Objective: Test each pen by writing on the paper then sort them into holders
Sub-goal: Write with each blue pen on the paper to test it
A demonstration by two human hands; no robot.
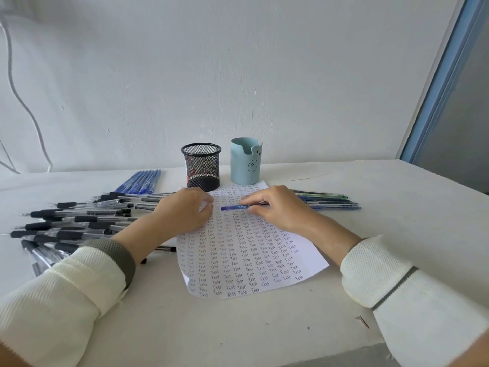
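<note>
A white sheet of paper (248, 255) covered in rows of the word "Test" lies in the middle of the table. My right hand (275, 207) pinches a blue pen (235, 207) that lies level over the upper part of the sheet, its cap end pointing left. My left hand (185, 210) rests with curled fingers on the paper's upper left edge, its fingertips close to the pen's left end. Behind the sheet stand a black mesh holder (201, 165) and a light blue holder (246, 160) with a drawn face.
A big pile of black-grip pens (74, 226) covers the table's left side. A neat row of blue pens (141, 181) lies behind it. Several blue and green pens (328, 201) lie to the right of the paper. A white wall stands close behind the table.
</note>
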